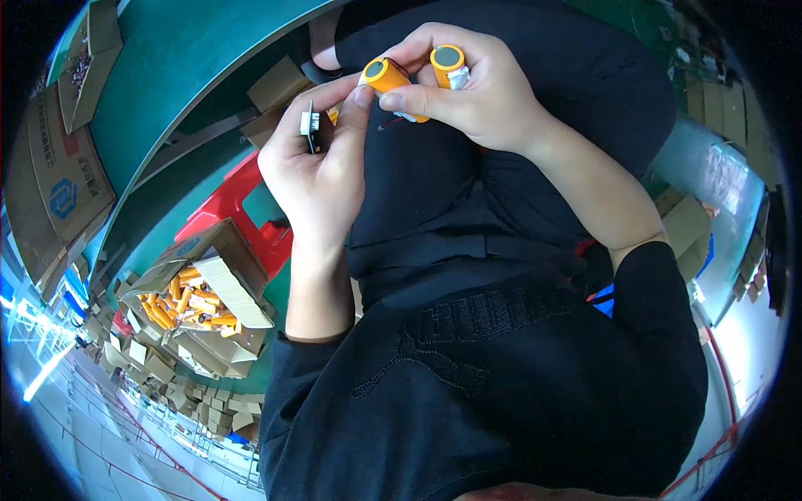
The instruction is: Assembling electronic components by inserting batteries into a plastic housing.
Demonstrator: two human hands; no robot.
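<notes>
Between the thumb and fingers of my left hand (317, 171) is the end of an orange cylindrical battery (386, 77) with a grey-green top. A small black circuit board (312, 134) with a white connector sits in the crook of the same hand. My right hand (493, 96) is closed too, its thumb near the side of that battery. A second orange battery (448, 58), with a white patch on its side, is held among the right fingers. Both cells are raised over my lap, and thin dark wire shows below them. The right fingertips are partly hidden behind the batteries.
At the left, an open cardboard box (238, 288) holds several orange batteries (180, 301) beside a red plastic stool (221, 204). A green table (138, 125) with a curved edge carries a large carton (58, 167). Many small cardboard boxes (217, 409) are stacked beyond.
</notes>
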